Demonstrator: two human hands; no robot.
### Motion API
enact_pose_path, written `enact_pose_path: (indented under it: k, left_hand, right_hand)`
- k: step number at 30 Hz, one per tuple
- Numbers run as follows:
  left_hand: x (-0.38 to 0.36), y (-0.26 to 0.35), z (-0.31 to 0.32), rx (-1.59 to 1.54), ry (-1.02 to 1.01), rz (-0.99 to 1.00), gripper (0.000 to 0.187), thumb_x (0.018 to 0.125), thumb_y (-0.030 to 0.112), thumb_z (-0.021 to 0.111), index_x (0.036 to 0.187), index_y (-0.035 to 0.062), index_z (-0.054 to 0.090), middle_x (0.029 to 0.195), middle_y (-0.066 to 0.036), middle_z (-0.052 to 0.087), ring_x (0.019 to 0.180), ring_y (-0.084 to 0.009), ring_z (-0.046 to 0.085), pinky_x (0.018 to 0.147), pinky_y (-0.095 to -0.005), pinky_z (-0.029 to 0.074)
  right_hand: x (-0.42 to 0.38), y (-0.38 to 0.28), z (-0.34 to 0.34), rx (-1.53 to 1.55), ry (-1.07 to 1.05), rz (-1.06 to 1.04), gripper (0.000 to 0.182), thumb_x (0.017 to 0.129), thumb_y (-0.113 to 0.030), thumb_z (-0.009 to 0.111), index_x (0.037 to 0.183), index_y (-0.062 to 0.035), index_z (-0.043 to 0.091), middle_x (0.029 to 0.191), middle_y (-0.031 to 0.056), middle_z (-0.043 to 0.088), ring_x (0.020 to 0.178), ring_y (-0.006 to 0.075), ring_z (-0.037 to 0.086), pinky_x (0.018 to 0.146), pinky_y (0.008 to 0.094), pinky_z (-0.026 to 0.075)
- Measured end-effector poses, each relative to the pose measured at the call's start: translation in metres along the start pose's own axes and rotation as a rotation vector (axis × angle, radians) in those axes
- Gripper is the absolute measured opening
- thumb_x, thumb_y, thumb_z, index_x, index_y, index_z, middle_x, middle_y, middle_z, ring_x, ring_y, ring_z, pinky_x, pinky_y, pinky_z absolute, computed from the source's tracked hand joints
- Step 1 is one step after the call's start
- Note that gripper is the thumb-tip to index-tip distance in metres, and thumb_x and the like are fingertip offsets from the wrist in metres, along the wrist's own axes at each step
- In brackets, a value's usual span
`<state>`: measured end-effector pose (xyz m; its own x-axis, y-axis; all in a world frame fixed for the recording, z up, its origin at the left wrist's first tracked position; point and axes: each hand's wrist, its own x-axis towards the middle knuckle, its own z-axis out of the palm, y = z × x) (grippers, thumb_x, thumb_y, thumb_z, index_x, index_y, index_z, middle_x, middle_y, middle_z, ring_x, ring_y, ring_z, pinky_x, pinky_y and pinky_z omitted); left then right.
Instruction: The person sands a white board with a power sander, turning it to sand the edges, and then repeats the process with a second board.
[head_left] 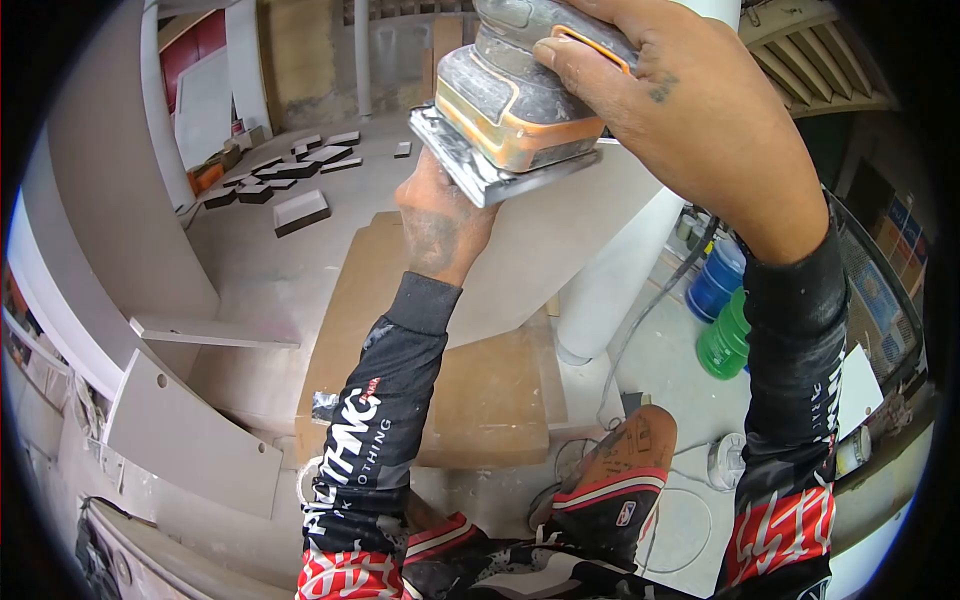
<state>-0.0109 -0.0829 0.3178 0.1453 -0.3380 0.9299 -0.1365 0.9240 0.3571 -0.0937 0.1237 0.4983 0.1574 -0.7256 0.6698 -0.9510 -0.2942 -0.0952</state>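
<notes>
My right hand (690, 100) is wrapped round the body of a grey and orange electric sander (520, 110), held up high in front of me. Its flat pad (480, 185) is tilted, with the dusty edge towards me. Just under that pad is my left hand (443, 225), its fingers hidden behind the sander. Beyond and below both hands spreads a pale flat surface (560, 240). A brown cardboard sheet (480, 400) lies below my left forearm.
Several white pieces with dark edges (300, 210) lie on the floor at the far left. A curved white panel (190, 440) stands at left. Right of a white column (610, 290) are a cable (625, 340), a blue container (716, 280) and a green container (724, 340).
</notes>
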Motion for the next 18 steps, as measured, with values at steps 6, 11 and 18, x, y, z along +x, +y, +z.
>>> enact_pose_path:
  k: [6,11,18]
  left_hand:
    - [0.003,0.008,0.002,0.039,-0.026,-0.105,0.043,0.075,0.023,0.091,0.098,-0.0001,0.064,0.09,-0.015,0.076,0.083,-0.0248,0.076,0.075,-0.0341,0.059]
    - [0.003,0.011,0.005,0.012,-0.04,-0.1,0.046,0.073,0.026,0.094,0.095,-0.0009,0.064,0.085,-0.015,0.076,0.076,-0.0193,0.075,0.07,-0.0326,0.059]
    - [0.0,0.003,0.009,0.044,-0.04,-0.128,0.045,0.074,0.025,0.092,0.101,0.002,0.064,0.093,-0.015,0.076,0.084,-0.0243,0.076,0.074,-0.0342,0.059]
  right_hand:
    - [-0.012,0.018,0.021,-0.302,0.241,-0.085,0.048,0.094,-0.02,0.06,0.14,-0.0055,0.059,0.106,0.0271,0.072,0.093,0.0402,0.072,0.087,0.0392,0.057]
    - [-0.014,0.059,0.002,-0.145,0.177,0.077,0.05,0.093,-0.019,0.064,0.141,-0.0066,0.059,0.119,0.027,0.07,0.105,0.0377,0.072,0.095,0.0372,0.055]
    - [-0.002,0.034,0.007,-0.154,0.158,-0.05,0.048,0.094,-0.02,0.063,0.139,-0.0034,0.059,0.113,0.0272,0.071,0.092,0.038,0.074,0.088,0.0378,0.058]
